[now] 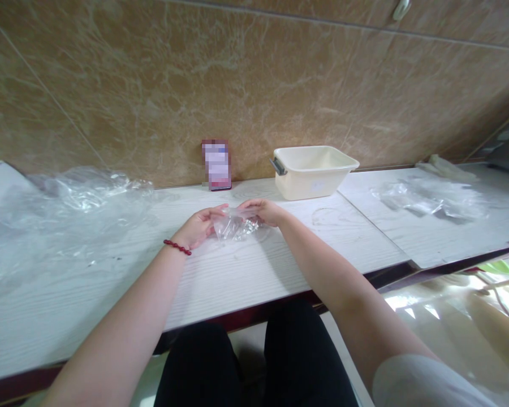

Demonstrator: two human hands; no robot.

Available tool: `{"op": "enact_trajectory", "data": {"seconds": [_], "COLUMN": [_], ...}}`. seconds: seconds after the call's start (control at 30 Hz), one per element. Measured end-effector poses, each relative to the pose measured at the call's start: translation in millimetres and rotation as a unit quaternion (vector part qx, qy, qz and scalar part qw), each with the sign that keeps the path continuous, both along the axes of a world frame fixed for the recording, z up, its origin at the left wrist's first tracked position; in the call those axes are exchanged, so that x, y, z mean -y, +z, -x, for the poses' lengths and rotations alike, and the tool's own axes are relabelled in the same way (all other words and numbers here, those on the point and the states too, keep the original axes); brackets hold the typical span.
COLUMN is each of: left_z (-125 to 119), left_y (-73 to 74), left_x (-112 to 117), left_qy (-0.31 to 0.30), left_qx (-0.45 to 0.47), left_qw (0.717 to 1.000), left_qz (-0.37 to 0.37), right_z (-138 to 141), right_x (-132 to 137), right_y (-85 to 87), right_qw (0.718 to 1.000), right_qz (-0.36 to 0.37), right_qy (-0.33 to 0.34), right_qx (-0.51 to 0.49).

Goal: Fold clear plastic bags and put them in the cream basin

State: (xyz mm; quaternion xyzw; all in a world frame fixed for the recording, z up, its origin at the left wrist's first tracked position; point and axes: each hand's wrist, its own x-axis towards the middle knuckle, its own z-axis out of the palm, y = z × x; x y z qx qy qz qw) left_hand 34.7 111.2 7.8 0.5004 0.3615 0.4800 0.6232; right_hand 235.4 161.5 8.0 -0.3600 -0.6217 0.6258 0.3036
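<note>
Between my two hands is a small clear plastic bag [234,228], held just over the white wood-grain tabletop [246,271]. My left hand [201,226], with a red bead bracelet [177,247] on its wrist, grips the bag's left edge between thumb and fingers. At the bag's upper right side, my right hand [265,211] has its fingers closed on the plastic. Shiny creases show in the bag; whether anything lies inside cannot be made out. Behind the right hand stands a cream plastic bin [307,183] with a grey side handle.
A phone [217,165] with a blurred screen leans against the brown marbled wall [161,90]. Crumpled clear plastic sheeting [80,198] spreads over the left of the table. Flat clear bags [432,198] lie at the right, in front of a pale bundle [445,168].
</note>
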Motion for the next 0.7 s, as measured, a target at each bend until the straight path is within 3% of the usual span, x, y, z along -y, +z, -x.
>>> {"op": "enact_trajectory", "data": {"seconds": [0.1,0.2,0.33,0.53,0.7], "left_z": [3.1,5.3,6.1,8.2,8.3], "left_y": [-0.8,1.4,7.3,9.9,14.5], "left_x": [0.3,0.6,2.4,3.3,6.7], "left_qy": [-0.021,-0.034,-0.045,-0.052,-0.08], "left_qx": [-0.117,-0.228,-0.297,-0.341,-0.298], "left_qw": [0.992,0.966,0.942,0.926,0.943], "left_qz": [-0.044,-0.114,-0.149,-0.152,-0.121], "right_z": [-2.9,-4.5,-6.0,-12.1,-17.7], "right_x": [-0.8,-2.1,-2.7,-0.9,-0.3], "right_y": [0.5,-0.6,0.6,13.9,20.2], "right_qw": [1.0,0.996,0.98,0.91,0.857], "right_qz": [-0.01,-0.061,-0.144,-0.313,-0.372], "right_qy": [-0.004,0.005,0.041,0.103,0.14], "right_qx": [0.02,0.059,0.128,0.253,0.328]}}
